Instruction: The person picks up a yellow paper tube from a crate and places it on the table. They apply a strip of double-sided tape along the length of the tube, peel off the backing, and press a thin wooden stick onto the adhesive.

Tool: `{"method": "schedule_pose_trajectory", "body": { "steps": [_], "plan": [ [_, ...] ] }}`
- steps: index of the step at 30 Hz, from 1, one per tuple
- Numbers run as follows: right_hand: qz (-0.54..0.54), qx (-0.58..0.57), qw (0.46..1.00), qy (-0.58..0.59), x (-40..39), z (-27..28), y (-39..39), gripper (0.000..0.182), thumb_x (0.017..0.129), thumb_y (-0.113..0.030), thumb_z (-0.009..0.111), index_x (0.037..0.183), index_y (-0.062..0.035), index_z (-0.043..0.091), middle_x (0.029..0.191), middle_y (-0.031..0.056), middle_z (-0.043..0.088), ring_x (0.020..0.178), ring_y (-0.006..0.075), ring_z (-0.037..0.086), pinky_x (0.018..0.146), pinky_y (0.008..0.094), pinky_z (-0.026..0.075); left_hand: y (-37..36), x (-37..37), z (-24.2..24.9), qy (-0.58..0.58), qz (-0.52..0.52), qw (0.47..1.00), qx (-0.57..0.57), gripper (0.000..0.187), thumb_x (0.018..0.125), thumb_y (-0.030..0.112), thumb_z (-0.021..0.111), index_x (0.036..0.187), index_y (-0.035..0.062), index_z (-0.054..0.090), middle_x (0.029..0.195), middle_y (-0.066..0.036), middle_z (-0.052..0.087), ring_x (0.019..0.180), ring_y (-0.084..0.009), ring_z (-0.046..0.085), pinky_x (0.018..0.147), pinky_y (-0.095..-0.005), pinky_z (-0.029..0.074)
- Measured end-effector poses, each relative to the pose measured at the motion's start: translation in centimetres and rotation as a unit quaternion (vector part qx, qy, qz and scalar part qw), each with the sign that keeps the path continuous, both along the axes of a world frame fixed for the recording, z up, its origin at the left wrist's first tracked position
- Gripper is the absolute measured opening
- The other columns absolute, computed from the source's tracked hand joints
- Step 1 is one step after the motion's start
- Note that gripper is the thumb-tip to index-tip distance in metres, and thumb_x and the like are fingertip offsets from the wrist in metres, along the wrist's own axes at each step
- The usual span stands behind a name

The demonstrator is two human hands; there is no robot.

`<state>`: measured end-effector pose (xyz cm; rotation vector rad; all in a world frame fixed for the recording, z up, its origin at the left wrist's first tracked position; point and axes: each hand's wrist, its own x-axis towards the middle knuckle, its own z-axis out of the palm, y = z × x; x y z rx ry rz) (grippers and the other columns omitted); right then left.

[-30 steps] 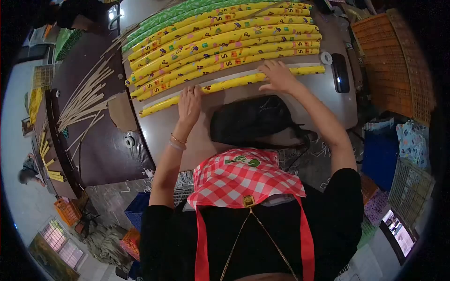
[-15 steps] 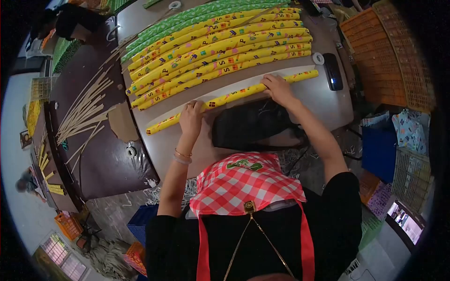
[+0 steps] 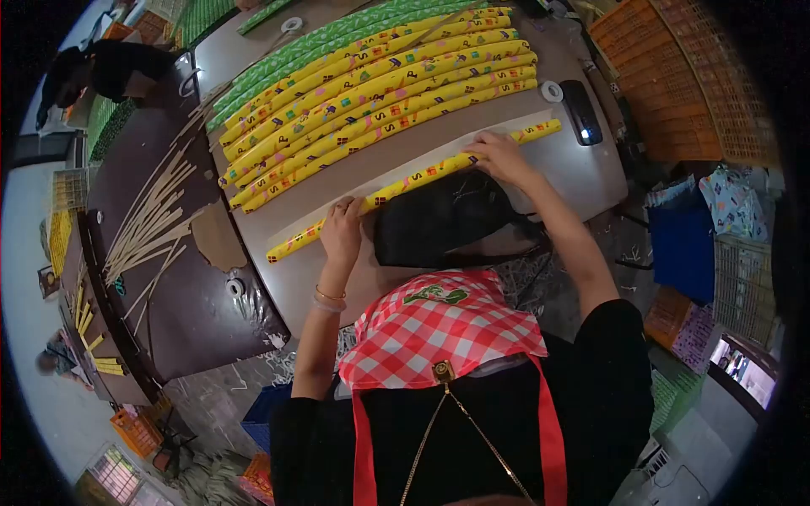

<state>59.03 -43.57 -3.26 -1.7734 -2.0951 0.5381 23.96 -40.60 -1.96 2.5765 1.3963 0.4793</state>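
Head view looks down on a smooth grey table (image 3: 582,173) with a rounded near edge, set in a crowded workroom: orange plastic crates (image 3: 675,76) stand to the right, a dark brown table (image 3: 181,278) lies to the left with a fan of thin pale sticks (image 3: 148,223) on it, and blue crates and paper scraps sit on the floor below. Across the far half of the grey table lies a tight row of long thin rolls (image 3: 380,88), glossy yellow paper printed with small coloured squares and letters, with a few green ones at the far edge; all run the same way, slanting from lower left to upper right. A tape ring (image 3: 552,90) and a dark oblong device (image 3: 581,112) rest near the table's right end. One yellow roll (image 3: 405,183) lies apart from the row, nearer the person, its long axis parallel to the others, one end pointing lower left toward the brown table, the other upper right toward the tape ring; a pale strip of paper shows just behind it. The left hand (image 3: 342,228) rests on the roll left of its middle, fingers curled down over it. The right hand (image 3: 499,156) presses flat on it nearer the right end, fingers spread. A black bag (image 3: 439,219) sits between the arms, just beside the roll. A red-checked cloth (image 3: 439,325) covers the person's chest.
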Motion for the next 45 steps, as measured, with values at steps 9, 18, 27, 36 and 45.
{"method": "schedule_pose_trajectory", "body": {
  "steps": [9,18,27,36,45],
  "plan": [
    [-0.012,0.001,1.000,-0.024,-0.2,-1.5,-0.7,0.036,0.073,-0.013,0.063,0.108,-0.0116,0.054,0.107,0.0047,0.049,0.104,0.0241,0.046,0.086,0.0389,0.037,-0.8,0.0,-0.9,0.009,-0.004,0.999,0.041,0.034,0.068,0.003,0.060,0.101,0.0105,0.057,0.101,-0.005,0.057,0.092,-0.0247,0.055,0.072,-0.0336,0.047],
    [-0.090,0.050,0.991,0.085,1.5,0.8,0.0,0.023,0.077,-0.013,0.054,0.099,-0.0151,0.059,0.104,0.0082,0.051,0.096,0.0292,0.051,0.083,0.0391,0.041,-1.0,0.0,-0.5,0.006,-0.012,1.000,0.026,0.034,0.069,0.002,0.060,0.101,0.0098,0.056,0.099,-0.006,0.056,0.091,-0.0267,0.054,0.071,-0.0345,0.047],
    [-0.372,0.017,0.909,-0.185,16.5,-3.1,3.2,0.029,0.069,-0.006,0.059,0.096,-0.0151,0.059,0.101,0.0081,0.048,0.098,0.0291,0.049,0.081,0.0435,0.039,-1.2,0.3,0.4,0.007,-0.008,0.999,0.034,0.026,0.074,0.004,0.054,0.100,0.0078,0.056,0.098,-0.008,0.056,0.092,-0.0269,0.053,0.073,-0.0353,0.046],
    [-0.331,0.069,0.938,-0.074,16.4,-4.1,3.9,0.024,0.072,-0.016,0.064,0.094,-0.0078,0.058,0.104,0.0090,0.048,0.096,0.0261,0.049,0.079,0.0381,0.040,-1.3,0.0,1.0,0.006,0.003,1.000,-0.016,0.029,0.074,0.006,0.054,0.104,0.0035,0.052,0.100,-0.013,0.054,0.094,-0.0297,0.051,0.080,-0.0367,0.044],
    [-0.193,-0.079,0.873,0.440,2.5,7.7,-1.0,0.038,0.089,-0.030,0.048,0.115,-0.0016,0.049,0.102,0.0019,0.053,0.097,0.0121,0.048,0.083,0.0263,0.038,-1.2,0.7,2.7,-0.029,-0.016,0.999,-0.017,0.029,0.071,0.006,0.060,0.100,0.0049,0.055,0.100,-0.011,0.054,0.094,-0.0298,0.051,0.079,-0.0385,0.043]
  ]
}}
